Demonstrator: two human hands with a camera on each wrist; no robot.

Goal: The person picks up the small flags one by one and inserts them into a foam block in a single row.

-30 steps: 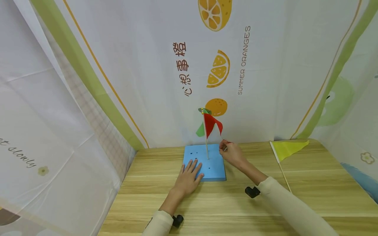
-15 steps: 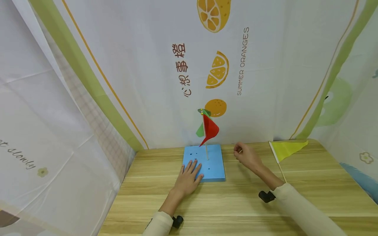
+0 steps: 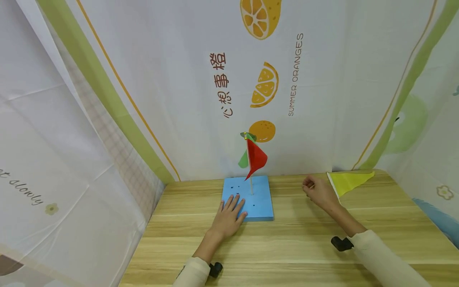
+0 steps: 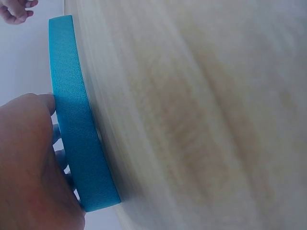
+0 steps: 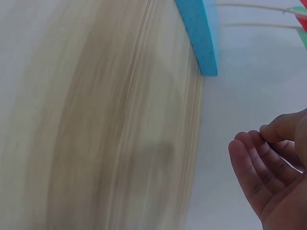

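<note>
A blue foam block with small holes lies on the table. My left hand rests on its near left part, fingers spread; the left wrist view shows the thumb at the block's edge. A red pennant flag stands upright in the block on a thin stick, its cloth drooping. Behind it shows a green flag, partly hidden. To the right of the block, my right hand hovers over the table, fingers loosely curled. In the right wrist view nothing shows between its fingers.
A yellow pennant flag lies on the wooden table at the right, its stick mostly hidden behind the right hand and forearm. A white curtain printed with oranges hangs right behind the table's back edge.
My right hand has let go of the red flag's cloth and moved right, toward the yellow flag. The red cloth has dropped and swung leftward. The left hand stays in place.
</note>
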